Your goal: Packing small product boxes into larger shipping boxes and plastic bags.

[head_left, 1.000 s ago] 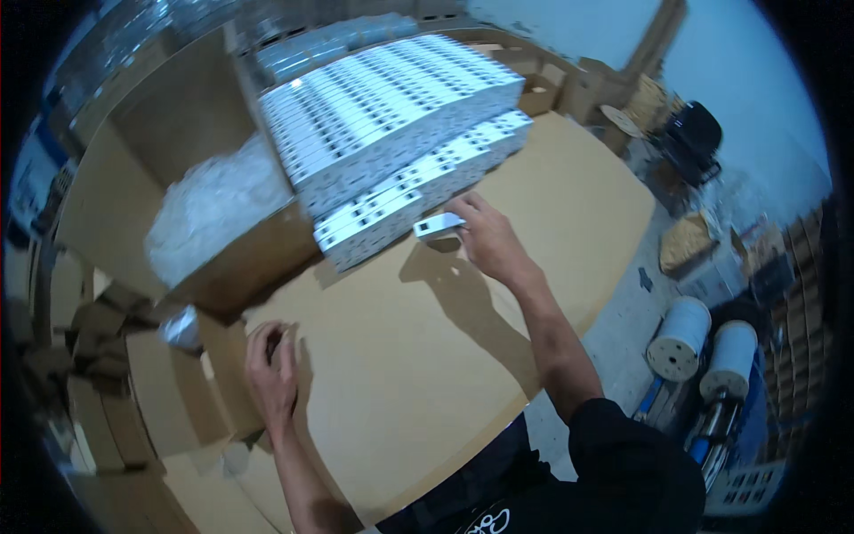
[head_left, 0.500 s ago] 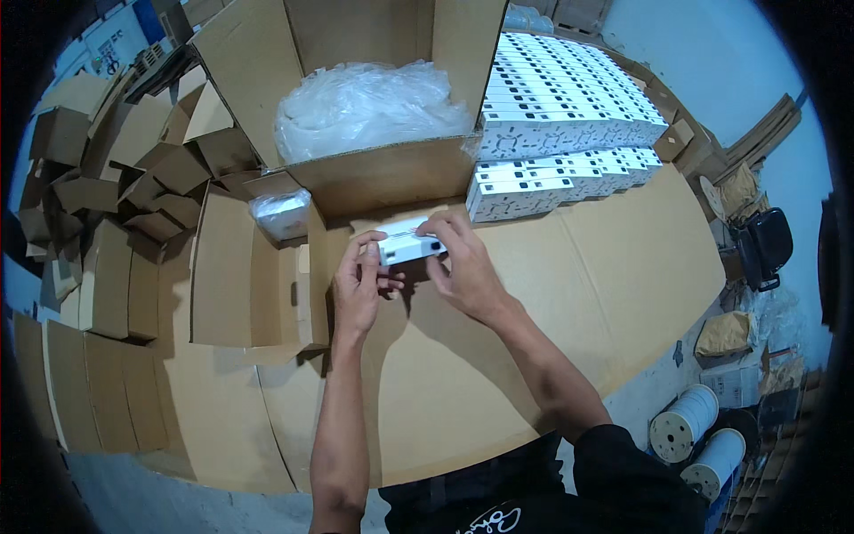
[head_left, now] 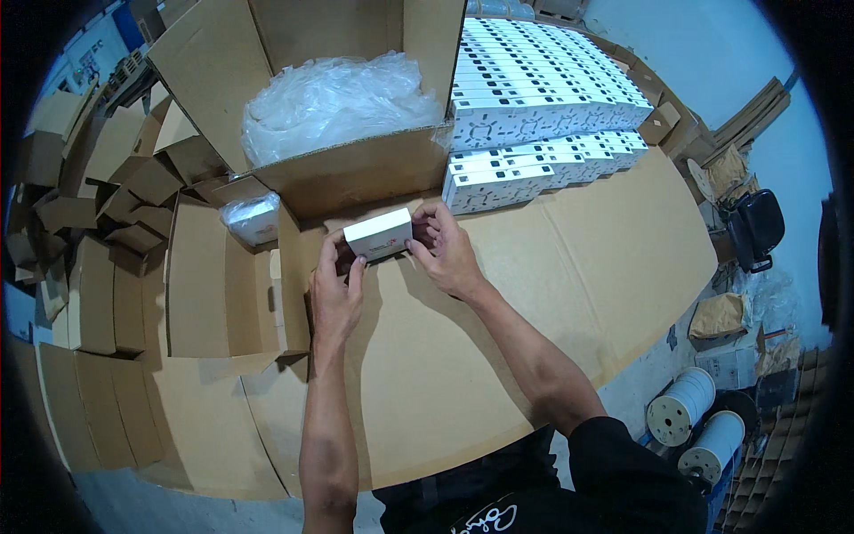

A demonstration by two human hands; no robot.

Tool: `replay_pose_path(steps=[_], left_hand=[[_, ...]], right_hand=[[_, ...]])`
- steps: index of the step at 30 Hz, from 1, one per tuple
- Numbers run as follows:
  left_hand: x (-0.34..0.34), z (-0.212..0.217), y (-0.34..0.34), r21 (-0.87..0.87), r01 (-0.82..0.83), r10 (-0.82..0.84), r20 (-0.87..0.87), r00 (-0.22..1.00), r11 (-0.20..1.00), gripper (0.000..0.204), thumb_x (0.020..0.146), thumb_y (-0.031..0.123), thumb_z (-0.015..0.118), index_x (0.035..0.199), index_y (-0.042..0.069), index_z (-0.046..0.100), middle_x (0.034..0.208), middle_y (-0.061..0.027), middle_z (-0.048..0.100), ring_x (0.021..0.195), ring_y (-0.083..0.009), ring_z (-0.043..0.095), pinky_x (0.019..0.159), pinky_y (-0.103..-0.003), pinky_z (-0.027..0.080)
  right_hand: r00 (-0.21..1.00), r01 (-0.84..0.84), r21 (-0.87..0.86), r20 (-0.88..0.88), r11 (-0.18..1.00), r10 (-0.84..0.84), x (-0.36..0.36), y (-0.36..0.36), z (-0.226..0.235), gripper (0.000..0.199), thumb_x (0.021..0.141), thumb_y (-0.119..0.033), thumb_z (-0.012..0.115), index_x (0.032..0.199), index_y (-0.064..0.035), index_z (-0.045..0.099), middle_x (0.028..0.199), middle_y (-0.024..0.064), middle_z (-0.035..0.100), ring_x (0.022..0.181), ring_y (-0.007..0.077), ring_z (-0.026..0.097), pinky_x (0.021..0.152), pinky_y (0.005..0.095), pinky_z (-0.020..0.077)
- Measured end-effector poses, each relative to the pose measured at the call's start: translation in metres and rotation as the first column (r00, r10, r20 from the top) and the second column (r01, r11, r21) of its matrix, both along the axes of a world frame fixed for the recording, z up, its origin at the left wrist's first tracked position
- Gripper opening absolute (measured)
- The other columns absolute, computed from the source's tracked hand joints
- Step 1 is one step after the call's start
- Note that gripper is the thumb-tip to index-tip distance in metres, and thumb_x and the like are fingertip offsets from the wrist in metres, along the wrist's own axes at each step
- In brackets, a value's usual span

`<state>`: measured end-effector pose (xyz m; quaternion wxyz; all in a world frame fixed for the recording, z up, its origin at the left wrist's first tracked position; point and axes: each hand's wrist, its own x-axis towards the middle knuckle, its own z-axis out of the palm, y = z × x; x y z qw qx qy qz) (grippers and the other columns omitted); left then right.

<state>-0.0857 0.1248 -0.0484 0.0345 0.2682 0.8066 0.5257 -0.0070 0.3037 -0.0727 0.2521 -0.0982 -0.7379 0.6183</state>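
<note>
Small white box (head_left: 379, 233) between left hand (head_left: 334, 289) and right hand (head_left: 447, 249).

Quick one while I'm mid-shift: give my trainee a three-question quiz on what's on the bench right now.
1. True or false: both hands hold the small white box.
2. What fills the big open carton behind the hands? A) clear plastic bags B) rope spools C) tools
3. On which side of the right hand do the stacked white boxes sit?

Key
1. True: the left hand grips its left end, the right hand its right end.
2. A
3. The person's right, further back on the cardboard-covered table.
</note>
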Motion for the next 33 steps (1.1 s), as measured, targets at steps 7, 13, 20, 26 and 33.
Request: replay_pose_path(steps=[7, 13, 20, 26, 33], left_hand=[[-0.003, -0.01, 0.0, 0.029, 0.038, -0.037, -0.019, 0.999, 0.999, 0.04, 0.096, 0.003, 0.062, 0.134, 0.003, 0.052, 0.118, -0.0208, 0.069, 0.11, -0.0312, 0.069, 0.093, -0.041, 0.054], [0.002, -0.004, 0.002, 0.078, 0.007, -0.006, -0.016, 1.0, 0.997, 0.054, 0.098, 0.013, 0.064, 0.146, 0.003, 0.042, 0.131, -0.0208, 0.061, 0.122, -0.0315, 0.06, 0.103, -0.042, 0.047], [0.009, 0.049, 0.006, 0.222, -0.076, 0.165, -0.415, 0.895, 0.972, 0.027, 0.099, 0.019, 0.059, 0.119, 0.0, 0.059, 0.113, -0.0137, 0.064, 0.104, -0.0261, 0.061, 0.092, -0.038, 0.048], [-0.092, 0.154, 0.075, 0.218, -0.126, 0.213, -0.436, 0.875, 0.968, 0.015, 0.095, 0.009, 0.062, 0.105, -0.002, 0.066, 0.092, -0.013, 0.07, 0.086, -0.023, 0.067, 0.082, -0.036, 0.052], [-0.273, 0.195, 0.112, -0.446, -0.175, 0.006, -0.355, 0.935, 0.878, 0.031, 0.083, 0.018, 0.076, 0.105, -0.005, 0.072, 0.107, -0.0276, 0.071, 0.104, -0.0408, 0.069, 0.093, -0.046, 0.055]], right_hand=[[1.0, 0.002, 0.096, 0.031, 0.995, -0.005, 0.003, 0.0, 0.002, 0.04, 0.087, 0.005, 0.065, 0.124, 0.0011, 0.048, 0.115, 0.0172, 0.065, 0.11, 0.0262, 0.068, 0.096, 0.0371, 0.0532], [1.0, 0.016, 0.107, -0.028, 0.994, -0.013, 0.007, 0.0, 0.003, 0.053, 0.081, 0.009, 0.056, 0.133, 0.0015, 0.047, 0.125, 0.0221, 0.063, 0.122, 0.0311, 0.063, 0.104, 0.0389, 0.0507], [0.99, 0.135, 0.238, -0.003, 0.962, -0.138, 0.012, -0.003, -0.015, 0.051, 0.08, 0.011, 0.047, 0.131, 0.0026, 0.049, 0.123, 0.0189, 0.065, 0.118, 0.0296, 0.065, 0.102, 0.0373, 0.0512], [0.985, 0.164, 0.133, 0.023, 0.977, -0.169, 0.02, -0.003, -0.017, 0.045, 0.08, 0.013, 0.045, 0.124, 0.0048, 0.052, 0.117, 0.0195, 0.067, 0.109, 0.0263, 0.07, 0.093, 0.0344, 0.0565], [0.983, 0.173, 0.194, 0.032, 0.966, -0.183, 0.02, -0.009, -0.009, 0.039, 0.08, 0.012, 0.046, 0.117, 0.0058, 0.056, 0.11, 0.0178, 0.068, 0.103, 0.026, 0.072, 0.091, 0.0349, 0.0576]])
